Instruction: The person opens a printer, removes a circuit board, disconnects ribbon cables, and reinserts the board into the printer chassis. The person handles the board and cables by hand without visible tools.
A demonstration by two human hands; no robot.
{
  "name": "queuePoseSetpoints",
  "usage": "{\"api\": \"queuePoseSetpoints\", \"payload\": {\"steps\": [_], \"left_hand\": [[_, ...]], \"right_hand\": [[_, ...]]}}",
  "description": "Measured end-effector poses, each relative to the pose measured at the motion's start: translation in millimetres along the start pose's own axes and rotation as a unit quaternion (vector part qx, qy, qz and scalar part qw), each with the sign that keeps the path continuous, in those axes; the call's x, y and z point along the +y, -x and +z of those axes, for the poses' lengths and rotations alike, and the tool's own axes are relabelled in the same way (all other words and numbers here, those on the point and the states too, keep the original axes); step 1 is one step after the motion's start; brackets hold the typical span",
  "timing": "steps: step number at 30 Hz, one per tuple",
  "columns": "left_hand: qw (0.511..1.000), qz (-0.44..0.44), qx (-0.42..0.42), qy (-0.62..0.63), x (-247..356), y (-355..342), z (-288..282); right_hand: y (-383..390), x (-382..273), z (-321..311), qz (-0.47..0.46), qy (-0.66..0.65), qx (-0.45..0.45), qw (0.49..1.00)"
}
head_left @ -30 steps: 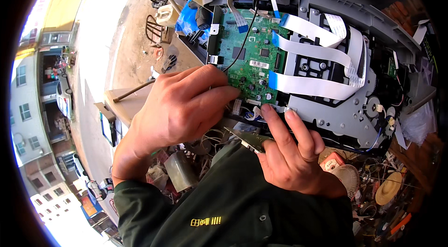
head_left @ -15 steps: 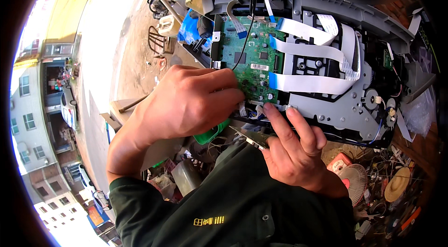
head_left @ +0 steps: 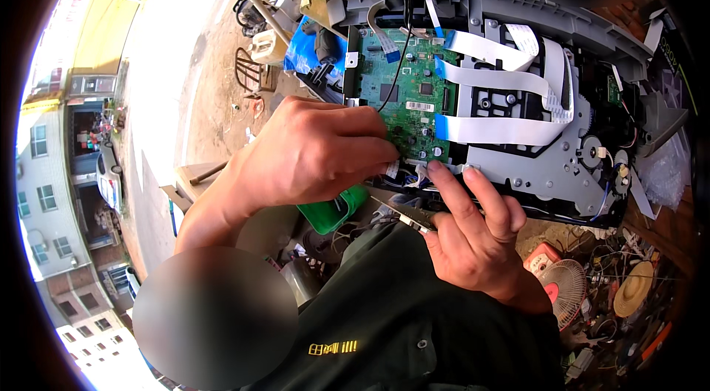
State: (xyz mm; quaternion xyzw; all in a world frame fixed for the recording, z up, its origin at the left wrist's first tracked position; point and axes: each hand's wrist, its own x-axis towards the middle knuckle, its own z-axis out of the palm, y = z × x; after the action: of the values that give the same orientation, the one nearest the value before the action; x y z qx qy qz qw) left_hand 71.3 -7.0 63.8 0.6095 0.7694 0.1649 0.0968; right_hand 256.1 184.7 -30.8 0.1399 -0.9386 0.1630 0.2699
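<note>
An opened grey machine, probably a printer, lies before me with a green circuit board point(head_left: 414, 106) exposed. My left hand point(head_left: 314, 151) is closed in a pinch at the board's near edge; its fingertips hide what they grip. A short white cable point(head_left: 392, 168) shows just below them. With the thumb side of my right hand point(head_left: 473, 236) I hold a small thin circuit board point(head_left: 407, 211) with white connectors, tilted below the machine. Two fingers of that hand stretch toward white plugs and wires point(head_left: 418, 173) at the board's near edge.
White flat ribbon cables point(head_left: 510, 131) with blue ends loop from the board across a metal plate point(head_left: 529, 169). A thin black cable point(head_left: 392, 88) hangs over the board. Below the machine sit a green container point(head_left: 333, 210), a fan point(head_left: 566, 291) and heaped cables. A street lies at left.
The view has shifted slightly, so the machine and both hands appear a little further right. Both hands keep nearly the same pose, the right still holding the small board.
</note>
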Motion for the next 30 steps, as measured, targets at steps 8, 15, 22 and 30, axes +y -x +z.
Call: {"api": "queuePoseSetpoints", "payload": {"steps": [8, 15, 22, 30], "left_hand": [[0.993, 0.055, 0.041, -0.100, 3, 5, 10], [0.995, 0.064, 0.067, -0.028, -8, 9, 15], [0.994, 0.059, 0.081, -0.041, -8, 8, 20], [0.996, 0.021, 0.080, 0.017, -7, 7, 24]], "right_hand": [[-1, -1, 1, 0.006, 0.010, -0.001, 1.000], [-1, -2, 2, 0.005, 0.010, 0.005, 1.000], [-3, -1, 1, 0.007, 0.014, 0.007, 1.000], [-3, -3, 3, 0.010, 0.018, 0.007, 1.000]]}}
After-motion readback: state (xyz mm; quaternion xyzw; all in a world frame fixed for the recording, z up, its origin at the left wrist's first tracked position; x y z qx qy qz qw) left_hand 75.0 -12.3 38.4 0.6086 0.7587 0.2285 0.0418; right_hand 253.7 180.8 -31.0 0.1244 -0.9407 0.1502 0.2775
